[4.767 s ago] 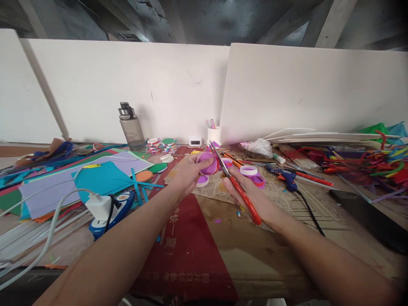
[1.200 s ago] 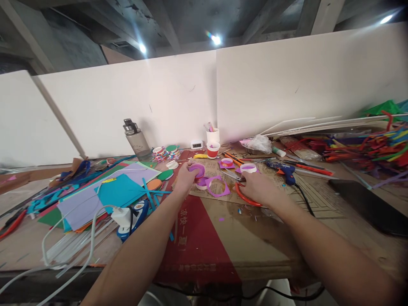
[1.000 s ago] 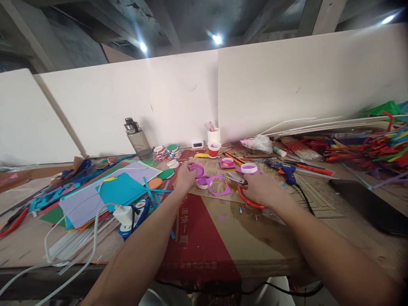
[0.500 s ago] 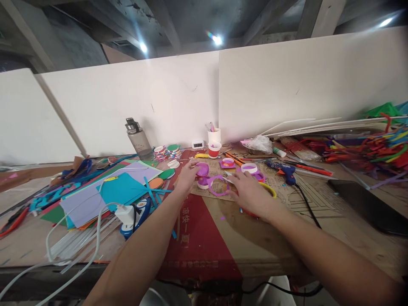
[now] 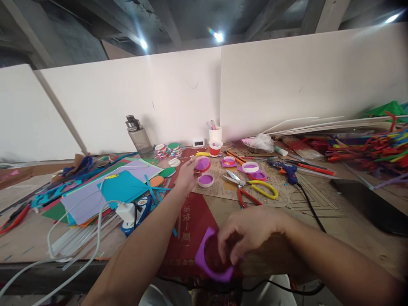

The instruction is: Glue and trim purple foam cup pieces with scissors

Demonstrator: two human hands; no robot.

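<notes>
My left grip, at the middle of the table, is clasped on the left edge of a purple disc with a red rim, which sits at its fingertips. My right grip hangs near the table's front edge, fingers loosely curled; a blurred purple frame lies just left of those fingers, and I cannot tell whether it is pinched or released. A white ring with a purple inside rests just to the right of the left grip, nearer to me than the disc. Beyond the right grip lie the scissors, blades apart, one handle yellow and one red. The glue gun is farther back, to the right of this grip; blue card lies left of the left grip.
</notes>
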